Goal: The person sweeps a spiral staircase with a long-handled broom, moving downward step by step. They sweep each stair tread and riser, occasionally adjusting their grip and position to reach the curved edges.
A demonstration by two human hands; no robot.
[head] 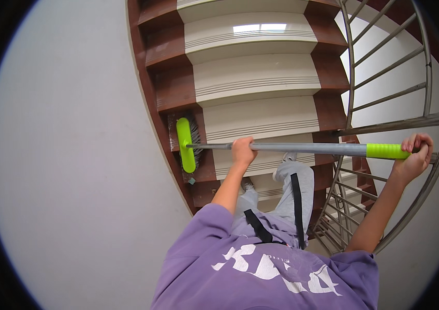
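A broom with a lime-green head [187, 145] and dark grey bristles [195, 135] lies across my view, its grey metal pole [308, 148] running left to right. My left hand [244, 150] is wrapped around the pole not far from the head. At the other end, my right hand [417, 153] grips the tip of the ribbed green handle [386, 151]. The head is at the left end of a stair tread, over its brown border [173, 124], close to the wall. Just below the head, a small bluish-green scrap [192, 181] rests on the brown border.
Cream stair treads [258, 112] with grooved edges climb ahead. A white wall [68, 135] bounds the left side. On the right runs a metal railing [390, 126] with bars, and lower steps show through it. My feet stand on the steps below the pole.
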